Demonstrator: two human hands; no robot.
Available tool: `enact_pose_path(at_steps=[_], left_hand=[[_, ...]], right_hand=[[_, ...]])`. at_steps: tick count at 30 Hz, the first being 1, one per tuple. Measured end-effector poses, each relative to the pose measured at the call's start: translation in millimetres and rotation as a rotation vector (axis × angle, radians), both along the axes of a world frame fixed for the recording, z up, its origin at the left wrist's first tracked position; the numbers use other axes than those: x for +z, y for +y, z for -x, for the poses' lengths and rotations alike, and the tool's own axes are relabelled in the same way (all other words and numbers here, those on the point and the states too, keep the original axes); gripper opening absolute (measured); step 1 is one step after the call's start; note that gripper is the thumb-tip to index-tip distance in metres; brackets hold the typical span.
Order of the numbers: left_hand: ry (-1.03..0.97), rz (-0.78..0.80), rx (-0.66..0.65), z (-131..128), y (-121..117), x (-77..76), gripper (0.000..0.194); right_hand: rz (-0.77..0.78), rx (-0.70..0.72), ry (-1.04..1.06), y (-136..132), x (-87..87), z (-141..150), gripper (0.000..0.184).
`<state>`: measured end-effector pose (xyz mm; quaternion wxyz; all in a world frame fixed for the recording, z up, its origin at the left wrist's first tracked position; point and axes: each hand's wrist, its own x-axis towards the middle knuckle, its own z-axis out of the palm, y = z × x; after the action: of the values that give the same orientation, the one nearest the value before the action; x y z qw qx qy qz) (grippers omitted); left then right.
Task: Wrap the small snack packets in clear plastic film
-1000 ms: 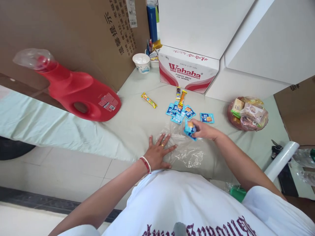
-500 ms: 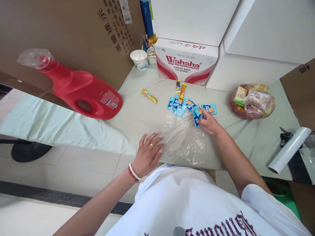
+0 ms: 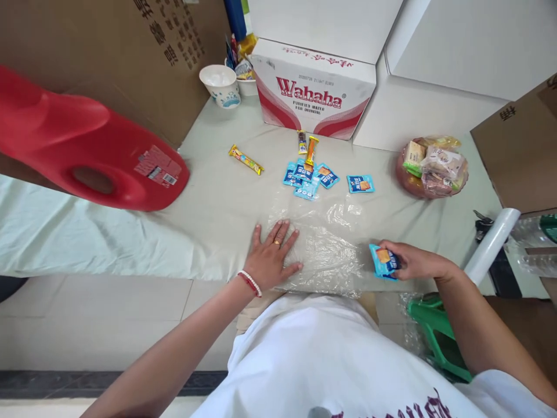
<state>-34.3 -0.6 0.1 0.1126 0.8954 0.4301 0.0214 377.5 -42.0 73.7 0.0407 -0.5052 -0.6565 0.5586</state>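
With fingers spread, my left hand [image 3: 270, 255] lies flat on the left part of a clear plastic bag [image 3: 327, 255] at the table's front edge. My right hand [image 3: 411, 260] is closed around blue snack packets [image 3: 383, 261], to the right of the bag; how many it holds I cannot tell. Behind the bag, several blue snack packets [image 3: 308, 187] lie in an overlapping pile, and a single blue packet [image 3: 360, 183] lies apart to their right. Two small wrapped bars, one orange-yellow [image 3: 311, 151] and one dark [image 3: 301, 141], lie at the pile's back.
A yellow wrapped bar [image 3: 246, 159] lies further left, near a big red jug [image 3: 100, 157]. Paper cups [image 3: 220, 87] and a Wahaba-style white and red carton [image 3: 311, 96] stand at the back. Rightward are a bowl of snacks [image 3: 409, 177], a white roll [image 3: 491, 244] and a green stool [image 3: 439, 331].
My right hand has moved right and toward me with the blue packets, away from the pile. My left hand stays on the bag, its fingers spread wider. The view has shifted.
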Motion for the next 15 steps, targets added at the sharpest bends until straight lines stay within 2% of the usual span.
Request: enact_pose_path(at_steps=[3, 5, 7, 9, 11, 13, 15], left_hand=[[-0.001, 0.012, -0.002, -1, 0, 1.8, 0.083], [-0.004, 0.013, 0.0, -2, 1, 1.9, 0.085], [-0.01, 0.012, 0.002, -3, 1, 1.6, 0.086], [-0.018, 0.014, 0.003, -2, 1, 1.8, 0.087], [-0.027, 0.022, 0.006, -2, 1, 2.6, 0.089], [-0.036, 0.032, 0.014, -2, 0, 3.3, 0.093], [-0.04, 0.041, 0.028, -3, 0, 3.6, 0.097]], right_hand=[[-0.096, -0.144, -0.01, 16, 30.1, 16, 0.034], [-0.191, -0.123, -0.068, 35, 44.5, 52, 0.035], [-0.257, -0.052, -0.156, 52, 45.9, 98, 0.037], [-0.304, 0.0, -0.254, 64, 33.7, 140, 0.04], [-0.368, 0.052, -0.367, 71, 13.5, 166, 0.042], [-0.457, 0.1, -0.488, 75, -6.5, 174, 0.045], [-0.535, 0.129, -0.577, 77, -20.2, 167, 0.046]])
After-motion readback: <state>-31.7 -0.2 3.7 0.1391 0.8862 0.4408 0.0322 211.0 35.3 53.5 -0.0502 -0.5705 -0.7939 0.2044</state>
